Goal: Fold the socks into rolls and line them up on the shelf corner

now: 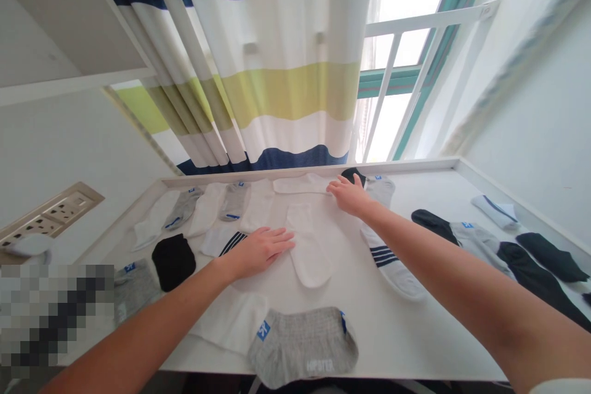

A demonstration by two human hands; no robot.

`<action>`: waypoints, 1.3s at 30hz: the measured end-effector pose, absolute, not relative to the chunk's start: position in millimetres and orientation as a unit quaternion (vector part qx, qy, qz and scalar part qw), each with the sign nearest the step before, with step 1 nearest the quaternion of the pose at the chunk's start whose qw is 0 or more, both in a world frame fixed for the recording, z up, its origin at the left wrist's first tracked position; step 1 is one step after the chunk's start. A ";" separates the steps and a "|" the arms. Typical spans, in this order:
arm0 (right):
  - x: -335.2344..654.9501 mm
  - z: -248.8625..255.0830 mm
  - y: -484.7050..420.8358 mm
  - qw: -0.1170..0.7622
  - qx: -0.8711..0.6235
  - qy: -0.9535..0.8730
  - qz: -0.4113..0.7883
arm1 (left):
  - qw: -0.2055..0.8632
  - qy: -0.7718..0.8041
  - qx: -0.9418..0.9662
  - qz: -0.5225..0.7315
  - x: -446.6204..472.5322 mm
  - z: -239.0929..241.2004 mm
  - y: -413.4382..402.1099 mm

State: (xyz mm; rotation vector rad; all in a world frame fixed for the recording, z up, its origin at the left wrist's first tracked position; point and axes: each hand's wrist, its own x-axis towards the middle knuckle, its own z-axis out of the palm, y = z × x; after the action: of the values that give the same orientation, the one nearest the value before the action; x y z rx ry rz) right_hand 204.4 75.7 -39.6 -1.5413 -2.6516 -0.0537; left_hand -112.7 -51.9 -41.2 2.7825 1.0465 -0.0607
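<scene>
My left hand (pixel 263 251) lies flat, fingers stretched out, over a white sock with black stripes (pixel 233 242). Its fingertips reach the edge of a plain white sock (pixel 310 255) in the middle of the table. Farther back, my right hand (pixel 349 195) has its fingers apart at the right end of a white sock (pixel 300 184) laid sideways. Just behind those fingers is a black sock (pixel 353 175), partly hidden, with a grey sock (pixel 381 189) beside it. Below my right forearm lies a white sock with dark stripes (pixel 386 257), partly covered by the arm.
A grey ankle sock (pixel 305 345) lies at the front edge of the white table (pixel 392 345). A black folded sock (pixel 173 261) and several white and grey socks lie left. Several black socks (pixel 551 255) lie right. A raised rim (pixel 305 171) borders the back, before a striped curtain (pixel 286 31).
</scene>
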 end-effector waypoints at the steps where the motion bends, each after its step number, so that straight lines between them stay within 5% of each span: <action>1: 203.1 -42.1 78.9 0.033 -0.501 -0.865 -0.018 | 0.088 0.354 0.931 -0.023 -114.0 -41.4 -52.7; 18: 190.0 -30.9 84.4 0.127 -0.535 -0.835 -0.007 | 0.093 0.411 0.905 0.065 -98.8 -24.5 -39.6; 24: 193.8 43.4 57.2 0.225 -0.539 -0.811 0.027 | 0.112 0.493 0.825 0.251 -85.1 25.8 -18.8; 27: 195.1 82.3 32.8 0.334 -0.445 -0.819 0.139 | 0.144 0.494 0.790 0.334 -65.4 63.7 -9.6; 39: 190.1 133.7 -31.3 0.469 -0.286 -0.768 0.329 | 0.256 0.372 0.804 0.387 -8.4 152.2 -34.8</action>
State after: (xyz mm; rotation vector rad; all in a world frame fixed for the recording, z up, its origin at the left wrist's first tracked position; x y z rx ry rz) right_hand 190.1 -31.3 133.7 -0.7001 -1.8821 0.8077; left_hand -8.4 -34.8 152.2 2.1822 1.0084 1.0493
